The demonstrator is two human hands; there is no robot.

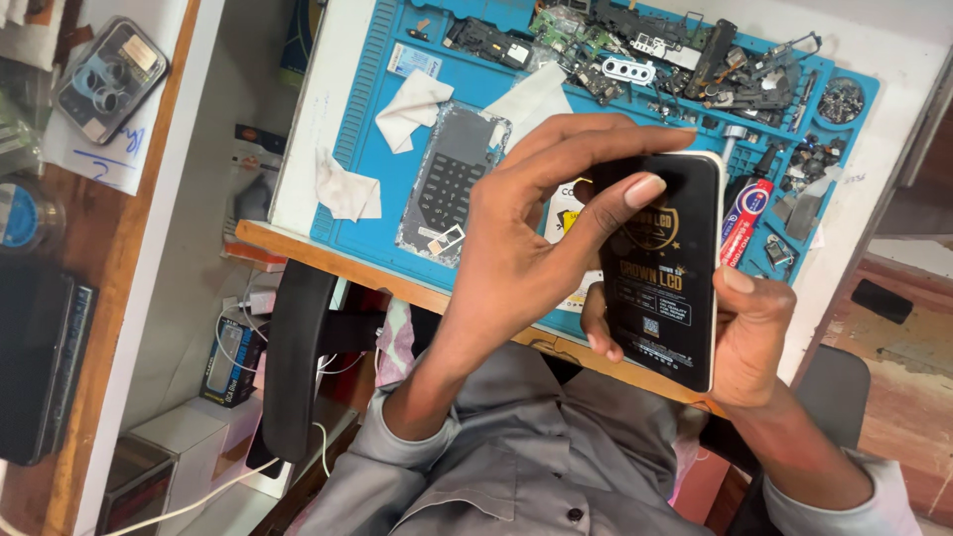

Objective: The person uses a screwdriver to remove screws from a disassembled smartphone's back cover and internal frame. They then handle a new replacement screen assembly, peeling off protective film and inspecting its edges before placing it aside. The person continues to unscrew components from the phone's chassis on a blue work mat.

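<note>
A flat black phone screen panel with a thin pale edge and gold and white printing on its dark face is held upright in the air, above the near edge of the tabletop and in front of the person's grey shirt. Its top corners are rounded, and its lower end sits in the palm side of the right hand.

The right hand cradles the panel from below and from the right: the thumb lies along the right edge, and fingertips curl around the left edge near the bottom, so the fingers are clamped on the panel. The left hand comes in from the left with the wrist bent; its thumb presses flat on the upper face of the panel, while the long fingers arch over the top edge, pinching it between thumb and fingers.

Behind the hands lies a blue work mat on the tabletop. On it are a grey phone back cover, crumpled white wipes, a red and white tube just right of the panel, and trays of small dark phone parts along the far edge.
</note>
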